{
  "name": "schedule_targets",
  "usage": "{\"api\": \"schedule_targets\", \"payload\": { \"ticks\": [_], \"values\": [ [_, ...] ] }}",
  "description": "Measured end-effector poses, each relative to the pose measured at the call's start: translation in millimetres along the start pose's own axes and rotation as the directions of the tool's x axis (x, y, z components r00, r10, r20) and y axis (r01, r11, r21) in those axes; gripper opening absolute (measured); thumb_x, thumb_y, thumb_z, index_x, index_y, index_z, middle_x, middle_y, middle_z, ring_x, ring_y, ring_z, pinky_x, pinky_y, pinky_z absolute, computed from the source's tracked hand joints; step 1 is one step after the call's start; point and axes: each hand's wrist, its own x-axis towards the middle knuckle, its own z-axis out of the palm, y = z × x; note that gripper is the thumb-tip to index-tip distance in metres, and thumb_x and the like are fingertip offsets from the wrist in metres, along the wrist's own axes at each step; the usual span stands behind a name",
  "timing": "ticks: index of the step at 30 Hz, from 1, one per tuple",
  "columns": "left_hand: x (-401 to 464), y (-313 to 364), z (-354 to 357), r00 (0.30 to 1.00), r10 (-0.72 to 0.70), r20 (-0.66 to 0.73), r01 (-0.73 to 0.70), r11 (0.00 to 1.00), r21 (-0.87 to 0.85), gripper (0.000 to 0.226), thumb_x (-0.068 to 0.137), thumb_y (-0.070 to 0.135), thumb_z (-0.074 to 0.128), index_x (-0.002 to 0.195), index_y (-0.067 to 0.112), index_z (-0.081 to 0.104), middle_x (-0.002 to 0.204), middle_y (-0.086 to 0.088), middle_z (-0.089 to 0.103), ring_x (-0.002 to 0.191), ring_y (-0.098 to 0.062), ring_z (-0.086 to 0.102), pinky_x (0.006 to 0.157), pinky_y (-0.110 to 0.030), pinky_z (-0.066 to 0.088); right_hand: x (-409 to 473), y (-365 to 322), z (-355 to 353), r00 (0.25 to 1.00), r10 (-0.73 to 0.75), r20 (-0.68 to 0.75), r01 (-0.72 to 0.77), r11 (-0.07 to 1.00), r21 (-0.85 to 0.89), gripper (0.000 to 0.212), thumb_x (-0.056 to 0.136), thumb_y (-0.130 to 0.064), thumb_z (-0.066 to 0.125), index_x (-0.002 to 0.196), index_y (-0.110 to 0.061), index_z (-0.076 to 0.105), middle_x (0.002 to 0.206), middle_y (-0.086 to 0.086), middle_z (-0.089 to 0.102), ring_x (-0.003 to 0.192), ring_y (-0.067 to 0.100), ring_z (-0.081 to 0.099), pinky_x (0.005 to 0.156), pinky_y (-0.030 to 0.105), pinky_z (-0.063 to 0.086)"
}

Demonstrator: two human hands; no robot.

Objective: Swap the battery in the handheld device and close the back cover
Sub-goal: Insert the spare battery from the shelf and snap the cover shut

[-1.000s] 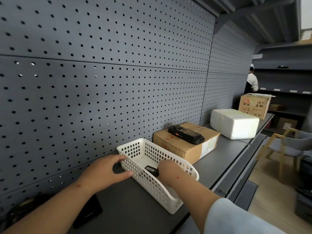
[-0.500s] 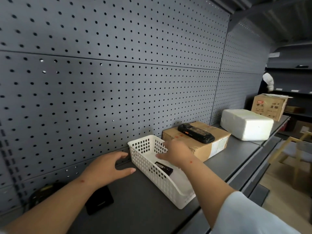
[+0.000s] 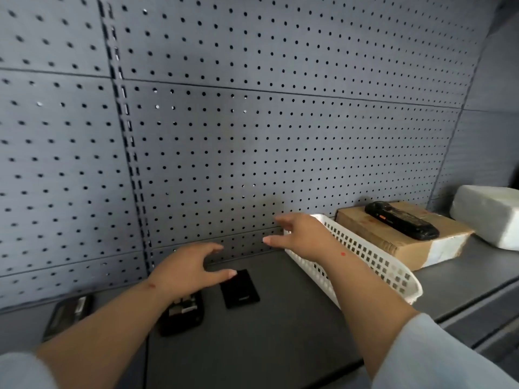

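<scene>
On the shelf [image 3: 280, 332], the pegboard wall [image 3: 252, 136] stands behind everything. Far left lies a flat device [image 3: 68, 314]; right of it sits the opened handheld device [image 3: 184, 313], partly under the left hand [image 3: 185, 272]. Just right of that device lies the back cover [image 3: 239, 289], flat on the shelf. Further right stands the basket [image 3: 365, 259], with the right hand [image 3: 302, 237] hovering at its left end. Behind and right of the basket is a cardboard box [image 3: 398, 242], a second handheld [image 3: 400, 220] lying on top. At the far right sits a foam block [image 3: 488, 214].
</scene>
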Motion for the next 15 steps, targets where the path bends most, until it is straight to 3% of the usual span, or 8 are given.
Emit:
{"api": "schedule_targets", "payload": {
  "ticks": [3,5,9,12,15],
  "values": [
    [-18,-16,-7,0.999,-0.048,-0.006,0.048,0.999,0.025,0.102,0.048,0.089,0.039,0.131,0.03,0.043,0.138,0.008,0.048,0.123,-0.009,0.046,0.103,-0.027,0.038,2,-12,21,0.998,-0.028,0.055,0.028,1.0,0.004,0.071,0.074,-0.046,0.07,0.135,-0.022,0.044,0.141,0.002,0.048,0.125,0.018,0.049,0.104,0.032,0.038],
    [-32,-28,-10,0.997,-0.082,-0.007,0.082,0.996,0.032,0.091,0.057,0.082,0.047,0.132,0.029,0.042,0.137,0.007,0.049,0.122,-0.009,0.046,0.102,-0.025,0.038,2,-21,35,0.993,-0.042,0.106,0.04,0.999,0.022,0.074,0.072,-0.047,0.071,0.135,-0.023,0.042,0.142,0.001,0.047,0.127,0.017,0.047,0.106,0.033,0.037],
    [-57,-48,-18,0.991,-0.132,0.004,0.132,0.991,-0.007,0.107,0.044,0.093,0.04,0.133,0.033,0.04,0.138,0.009,0.049,0.121,-0.007,0.047,0.102,-0.024,0.038,2,-38,64,0.964,-0.085,0.251,0.071,0.995,0.064,0.078,0.072,-0.045,0.072,0.138,-0.023,0.037,0.146,0.001,0.041,0.131,0.015,0.041,0.108,0.031,0.032],
    [-73,-56,-18,0.981,-0.191,0.039,0.191,0.982,0.003,0.098,0.06,0.076,0.056,0.141,0.031,0.026,0.147,0.004,0.037,0.132,-0.011,0.036,0.106,-0.024,0.028,-1,-48,85,0.928,-0.125,0.35,0.1,0.991,0.088,0.081,0.073,-0.042,0.072,0.141,-0.025,0.032,0.15,0.001,0.035,0.134,0.014,0.037,0.109,0.029,0.029],
    [-84,-66,-16,0.975,-0.198,0.106,0.203,0.978,-0.042,0.125,0.039,0.092,0.044,0.144,0.031,0.015,0.152,0.005,0.027,0.137,-0.009,0.027,0.111,-0.024,0.022,-4,-54,99,0.88,-0.146,0.452,0.135,0.989,0.058,0.084,0.074,-0.042,0.071,0.143,-0.027,0.025,0.151,-0.002,0.03,0.138,0.015,0.03,0.107,0.026,0.025]
  ]
}}
